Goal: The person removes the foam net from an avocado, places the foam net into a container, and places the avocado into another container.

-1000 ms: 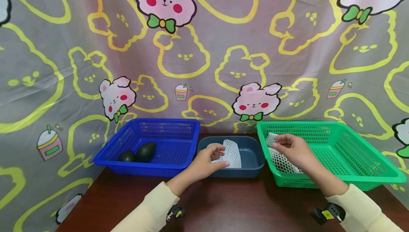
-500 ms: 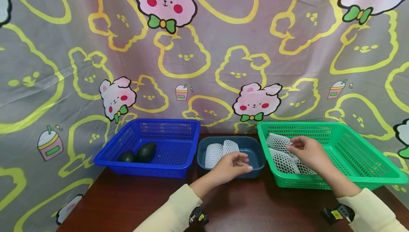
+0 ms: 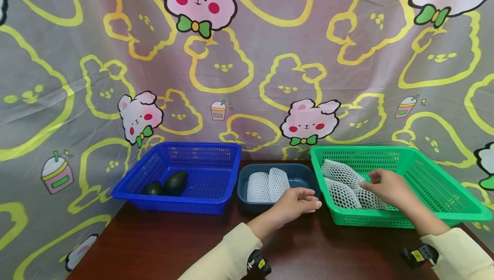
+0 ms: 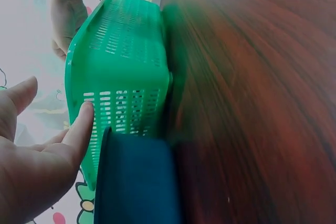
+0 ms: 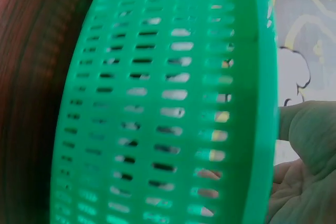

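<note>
My left hand (image 3: 295,205) hovers over the front right edge of a small dark blue-grey bin (image 3: 247,209). Its fingers are loosely bent and hold nothing. Inside that bin lie two white foam net sleeves (image 3: 258,188). Over the left part of a green basket (image 3: 436,218) is my right hand (image 3: 390,188), relaxed, with nothing seen in its grasp. Three items in white foam net (image 3: 341,173) lie beneath and left of its fingertips; whether they touch is unclear. In the right wrist view the basket wall (image 5: 157,103) partly hides the right hand (image 5: 310,166).
A blue basket (image 3: 208,206) stands at the left with two dark green avocados (image 3: 176,183) in it. All containers sit in a row on a reddish-brown wooden table (image 3: 308,245). A patterned curtain (image 3: 251,65) hangs behind.
My left hand has moved right, away from the net sleeves in the bin. My right hand has drawn back rightward, leaving the upper netted item lying in the green basket.
</note>
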`<state>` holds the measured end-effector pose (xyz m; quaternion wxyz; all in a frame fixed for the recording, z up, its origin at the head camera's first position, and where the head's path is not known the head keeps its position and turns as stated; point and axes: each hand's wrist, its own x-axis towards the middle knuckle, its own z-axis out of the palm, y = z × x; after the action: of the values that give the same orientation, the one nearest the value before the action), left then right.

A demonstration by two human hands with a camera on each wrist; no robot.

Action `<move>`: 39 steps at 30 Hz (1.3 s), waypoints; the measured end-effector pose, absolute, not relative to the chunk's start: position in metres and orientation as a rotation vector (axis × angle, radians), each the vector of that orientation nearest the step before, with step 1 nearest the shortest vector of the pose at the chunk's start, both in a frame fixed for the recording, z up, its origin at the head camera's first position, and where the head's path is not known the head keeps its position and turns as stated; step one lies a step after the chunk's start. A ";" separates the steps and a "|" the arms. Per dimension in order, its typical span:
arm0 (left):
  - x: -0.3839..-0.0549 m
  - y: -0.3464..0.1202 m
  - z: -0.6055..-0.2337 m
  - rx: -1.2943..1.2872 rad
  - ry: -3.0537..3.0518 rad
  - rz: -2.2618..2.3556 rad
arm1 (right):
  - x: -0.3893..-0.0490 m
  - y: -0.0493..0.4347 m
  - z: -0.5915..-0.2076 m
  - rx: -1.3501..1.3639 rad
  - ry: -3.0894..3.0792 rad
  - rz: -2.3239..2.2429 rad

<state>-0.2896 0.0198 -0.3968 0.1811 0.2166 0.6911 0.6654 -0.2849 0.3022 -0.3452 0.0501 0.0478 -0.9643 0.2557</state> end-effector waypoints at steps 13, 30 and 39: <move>-0.288 0.039 -0.400 0.521 1.751 2.038 | -0.295 0.317 -0.358 0.109 -3.061 0.753; -0.283 0.050 -0.399 0.371 1.659 2.159 | -0.297 0.324 -0.371 0.172 -3.191 0.837; -0.277 0.057 -0.400 0.302 1.730 2.233 | -0.299 0.323 -0.372 0.155 -3.235 0.831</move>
<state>-0.2774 0.0572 -0.4003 0.1500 0.1052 0.6022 0.7771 -0.2994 0.3230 -0.3720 -0.1008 0.0461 -0.9626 0.2473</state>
